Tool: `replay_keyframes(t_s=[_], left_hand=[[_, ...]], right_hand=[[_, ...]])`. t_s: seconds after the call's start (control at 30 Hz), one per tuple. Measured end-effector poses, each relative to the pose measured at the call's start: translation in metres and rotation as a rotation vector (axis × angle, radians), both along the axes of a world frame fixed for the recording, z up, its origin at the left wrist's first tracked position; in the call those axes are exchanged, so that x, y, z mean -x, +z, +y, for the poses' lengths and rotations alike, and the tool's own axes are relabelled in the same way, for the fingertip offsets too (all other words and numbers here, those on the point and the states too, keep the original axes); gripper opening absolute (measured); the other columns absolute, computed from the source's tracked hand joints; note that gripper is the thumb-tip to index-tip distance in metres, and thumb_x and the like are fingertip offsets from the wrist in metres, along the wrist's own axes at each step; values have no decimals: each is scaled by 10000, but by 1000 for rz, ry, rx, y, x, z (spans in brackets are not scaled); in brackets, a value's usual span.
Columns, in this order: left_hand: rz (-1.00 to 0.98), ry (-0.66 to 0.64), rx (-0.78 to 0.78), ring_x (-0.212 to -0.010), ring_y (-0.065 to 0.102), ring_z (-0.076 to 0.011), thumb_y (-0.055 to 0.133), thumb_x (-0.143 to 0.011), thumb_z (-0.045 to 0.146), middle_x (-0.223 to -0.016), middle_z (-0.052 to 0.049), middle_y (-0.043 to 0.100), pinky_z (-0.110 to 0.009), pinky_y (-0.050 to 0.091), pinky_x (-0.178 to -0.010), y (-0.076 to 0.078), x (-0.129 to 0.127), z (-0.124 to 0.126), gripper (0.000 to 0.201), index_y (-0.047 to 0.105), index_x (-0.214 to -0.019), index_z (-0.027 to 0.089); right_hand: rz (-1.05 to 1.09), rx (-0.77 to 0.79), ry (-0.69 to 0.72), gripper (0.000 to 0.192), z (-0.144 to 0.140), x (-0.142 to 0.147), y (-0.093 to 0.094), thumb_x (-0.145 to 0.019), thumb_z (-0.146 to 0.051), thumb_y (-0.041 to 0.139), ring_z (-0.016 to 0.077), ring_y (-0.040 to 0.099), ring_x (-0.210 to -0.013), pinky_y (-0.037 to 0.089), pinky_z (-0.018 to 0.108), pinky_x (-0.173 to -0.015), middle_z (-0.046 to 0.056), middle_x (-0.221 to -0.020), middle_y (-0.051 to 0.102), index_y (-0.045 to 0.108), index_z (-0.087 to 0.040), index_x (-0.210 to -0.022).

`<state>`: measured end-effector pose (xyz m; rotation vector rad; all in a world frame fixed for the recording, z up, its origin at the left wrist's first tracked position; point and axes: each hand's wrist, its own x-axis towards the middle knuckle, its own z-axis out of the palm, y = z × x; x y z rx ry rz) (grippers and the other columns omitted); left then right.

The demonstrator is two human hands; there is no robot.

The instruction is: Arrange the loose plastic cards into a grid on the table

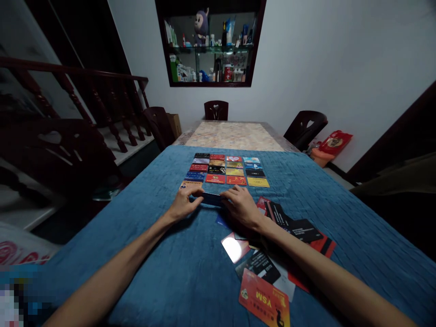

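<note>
A dark blue card (pixel 211 199) is held nearly edge-on between my two hands, low over the blue cloth. Its left end is pinched by my left hand (pixel 184 203), thumb and forefinger closed on it. The fingers of my right hand (pixel 241 206) close on its right end. Beyond them lie rows of cards, laid out in columns, among them a red card (pixel 215 179) and a yellow card (pixel 258 182). An orange card (pixel 192 185) lies just past my left fingers. Under and beside my right forearm spreads a loose pile, with a black card (pixel 305 230) and an orange-red card (pixel 265 297).
The blue cloth (pixel 153 263) covers the near part of the table; a patterned tabletop (pixel 235 134) shows beyond. Dark wooden chairs, including a far chair (pixel 216 110), stand around it. A wall cabinet (pixel 211 50) holds a plush toy and bottles. Stair railings (pixel 68 91) run along the left.
</note>
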<state>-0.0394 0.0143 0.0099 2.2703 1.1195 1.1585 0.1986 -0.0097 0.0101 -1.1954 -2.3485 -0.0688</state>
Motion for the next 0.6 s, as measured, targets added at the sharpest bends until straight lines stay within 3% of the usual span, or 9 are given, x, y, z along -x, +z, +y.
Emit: replay_keyframes(t_s=[0.3,0.6], left_hand=[[-3,30,42,-727,651,-156,646,-763,146,-776,-12,724,-265,528,-740,1,0,0,66,706,-788,157],[-50,57,97,-713,631,-151,629,-770,164,-736,-8,699,-253,503,-706,5,2,-1,69,692,-746,146]], right_hand=[[-93,-136,-43,326,-4,3,-4,-918,-186,598,257,548,-988,356,378,-818,87,-1063,718,605,-209,-1243],[-124,-283,-57,426,-7,7,-2,-865,-230,670,279,535,-1025,376,407,-888,124,-1164,656,561,-164,-1271]])
